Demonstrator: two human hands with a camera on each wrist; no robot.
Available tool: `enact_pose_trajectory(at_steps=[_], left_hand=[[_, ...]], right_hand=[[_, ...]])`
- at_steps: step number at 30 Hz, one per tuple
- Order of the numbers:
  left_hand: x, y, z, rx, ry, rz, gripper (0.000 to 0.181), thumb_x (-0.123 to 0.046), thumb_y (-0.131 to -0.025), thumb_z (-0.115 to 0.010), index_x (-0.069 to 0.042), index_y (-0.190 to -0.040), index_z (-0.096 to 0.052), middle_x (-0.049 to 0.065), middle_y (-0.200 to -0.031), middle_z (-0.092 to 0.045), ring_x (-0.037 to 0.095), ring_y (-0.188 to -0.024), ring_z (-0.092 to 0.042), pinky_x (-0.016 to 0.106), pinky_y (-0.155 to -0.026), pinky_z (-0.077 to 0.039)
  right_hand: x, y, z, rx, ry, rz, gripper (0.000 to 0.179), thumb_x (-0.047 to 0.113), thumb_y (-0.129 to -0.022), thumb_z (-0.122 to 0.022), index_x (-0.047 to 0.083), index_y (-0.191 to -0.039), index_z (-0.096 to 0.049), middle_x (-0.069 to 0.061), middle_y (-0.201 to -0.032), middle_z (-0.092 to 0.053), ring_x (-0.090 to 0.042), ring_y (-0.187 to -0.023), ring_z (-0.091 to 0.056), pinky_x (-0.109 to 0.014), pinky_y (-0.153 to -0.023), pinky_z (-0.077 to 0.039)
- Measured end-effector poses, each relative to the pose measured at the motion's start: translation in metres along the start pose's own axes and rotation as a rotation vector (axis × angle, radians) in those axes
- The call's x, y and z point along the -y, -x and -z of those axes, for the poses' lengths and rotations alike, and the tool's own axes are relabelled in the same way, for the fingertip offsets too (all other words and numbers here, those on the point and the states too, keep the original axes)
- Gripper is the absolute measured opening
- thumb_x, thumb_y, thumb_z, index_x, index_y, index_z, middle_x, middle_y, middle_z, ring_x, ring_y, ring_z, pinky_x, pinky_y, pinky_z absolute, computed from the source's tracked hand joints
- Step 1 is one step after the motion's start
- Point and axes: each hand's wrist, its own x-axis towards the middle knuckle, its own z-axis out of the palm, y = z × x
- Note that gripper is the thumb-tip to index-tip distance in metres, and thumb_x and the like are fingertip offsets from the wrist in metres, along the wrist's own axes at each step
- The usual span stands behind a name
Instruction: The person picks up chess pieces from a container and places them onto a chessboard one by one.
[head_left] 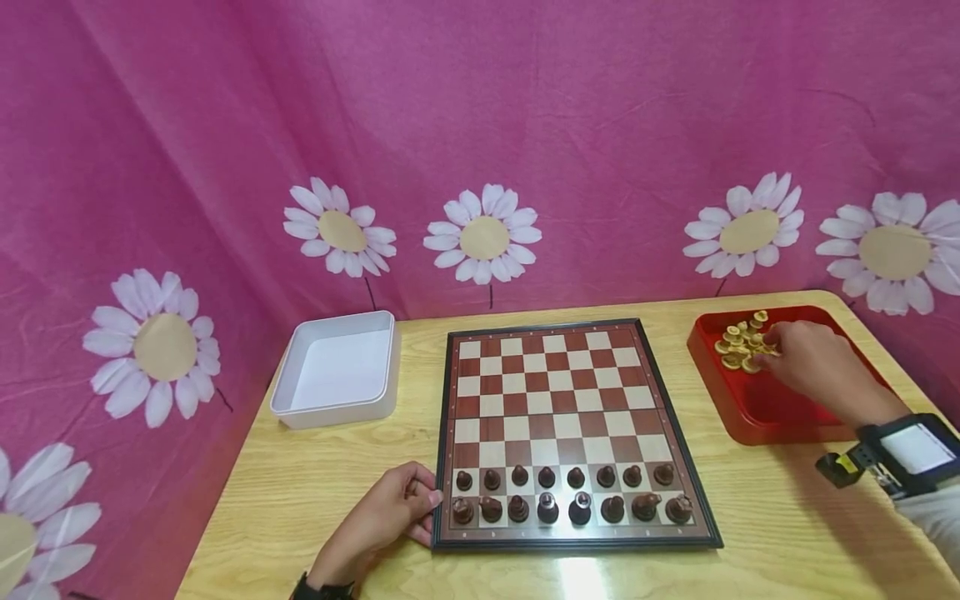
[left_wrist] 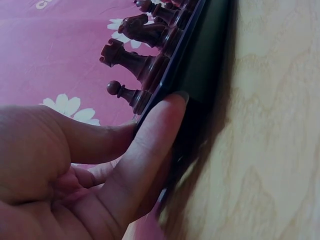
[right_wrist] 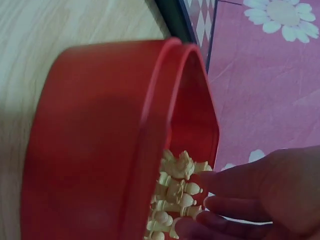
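Observation:
A folding chessboard (head_left: 558, 400) lies on the table with dark brown chess pieces (head_left: 547, 507) standing in two rows along its near side. My left hand (head_left: 397, 502) grips the board's left edge near the front corner. In the left wrist view the thumb and a finger (left_wrist: 155, 135) meet the black rim, close to a dark pawn (left_wrist: 125, 96) and a rook (left_wrist: 132, 62). My right hand (head_left: 817, 362) reaches into the red box (head_left: 772, 429), fingertips among a heap of gold-coloured chess pieces (head_left: 738, 340). The right wrist view has its fingers (right_wrist: 240, 207) apart, right at the pieces.
A white box (head_left: 337, 367) with nothing in it stands at the back left of the wooden table (head_left: 300, 467). Behind the table hangs a pink cloth (head_left: 600, 150) with large daisies. The red box's raised wall (right_wrist: 100, 135) stands beside my right hand.

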Motion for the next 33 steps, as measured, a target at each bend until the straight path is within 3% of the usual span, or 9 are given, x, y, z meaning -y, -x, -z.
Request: enact_pose_trajectory(at_steps=[6, 16, 26, 33], left_hand=[[0.001, 0.0, 0.001, -0.005, -0.001, -0.013, 0.012, -0.005, -0.106, -0.056, 0.006, -0.112, -0.054, 0.008, -0.086, -0.061, 0.017, -0.067, -0.066, 0.033, -0.06, -0.065], [0.002, 0.0, 0.002, 0.006, -0.013, -0.019, 0.011, -0.004, -0.106, -0.055, 0.005, -0.111, -0.053, 0.008, -0.085, -0.06, 0.017, -0.066, -0.065, 0.032, -0.059, -0.065], [0.002, -0.001, 0.001, 0.017, -0.042, -0.028, 0.013, -0.005, -0.106, -0.056, 0.006, -0.113, -0.054, 0.006, -0.083, -0.06, 0.015, -0.062, -0.065, 0.033, -0.058, -0.066], [0.003, -0.002, 0.002, 0.016, -0.037, -0.021, 0.014, -0.006, -0.106, -0.056, 0.005, -0.113, -0.054, 0.006, -0.083, -0.06, 0.015, -0.062, -0.065, 0.033, -0.058, -0.066]], right_hand=[[-0.003, -0.008, 0.001, 0.046, -0.024, 0.028, 0.041, 0.009, -0.084, -0.082, -0.019, -0.109, -0.065, -0.017, -0.078, -0.069, -0.023, -0.066, -0.053, -0.03, -0.052, -0.046], [-0.006, -0.015, -0.004, 0.098, -0.023, 0.049, 0.029, 0.005, -0.084, -0.081, -0.014, -0.102, -0.067, -0.014, -0.075, -0.067, -0.022, -0.066, -0.053, -0.029, -0.053, -0.047], [-0.011, -0.019, -0.009, 0.128, -0.019, 0.057, 0.022, 0.006, -0.085, -0.078, -0.013, -0.095, -0.07, -0.006, -0.068, -0.062, -0.02, -0.063, -0.049, -0.028, -0.051, -0.04], [-0.011, -0.026, -0.006, 0.142, -0.049, 0.049, 0.036, 0.002, -0.083, -0.081, -0.018, -0.109, -0.066, -0.021, -0.081, -0.072, -0.022, -0.065, -0.058, -0.036, -0.055, -0.059]])
